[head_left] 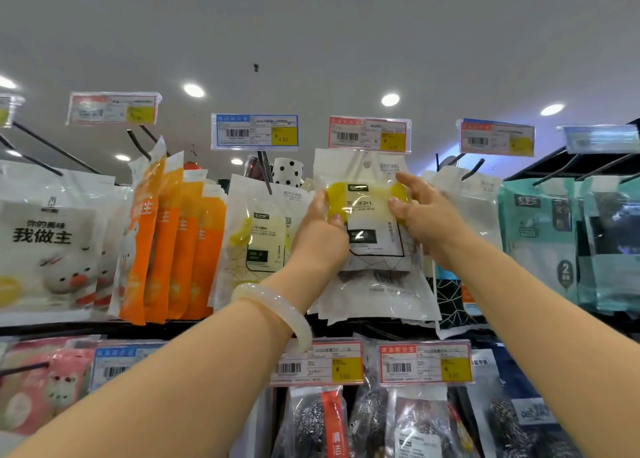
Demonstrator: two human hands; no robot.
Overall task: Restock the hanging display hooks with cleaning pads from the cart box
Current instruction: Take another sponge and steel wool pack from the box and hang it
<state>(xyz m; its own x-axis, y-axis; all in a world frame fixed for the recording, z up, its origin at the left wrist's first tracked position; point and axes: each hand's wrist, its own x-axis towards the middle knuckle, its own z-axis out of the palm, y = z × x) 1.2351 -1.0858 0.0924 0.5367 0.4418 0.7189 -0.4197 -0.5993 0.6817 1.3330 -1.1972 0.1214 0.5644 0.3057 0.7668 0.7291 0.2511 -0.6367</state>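
under the 3.50 tag (370, 134), both hands grip a "2+1" pad pack (363, 198)

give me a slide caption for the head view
Left hand and right hand hold a white-and-yellow plastic cleaning-pad pack under a red-bordered price tag.

Between the left hand (320, 236) and right hand (424, 218) hangs a cleaning-pad pack (367, 211), price tag (370, 134) above, steel-wool packs (313, 423) below, another pad pack (258, 236) left.
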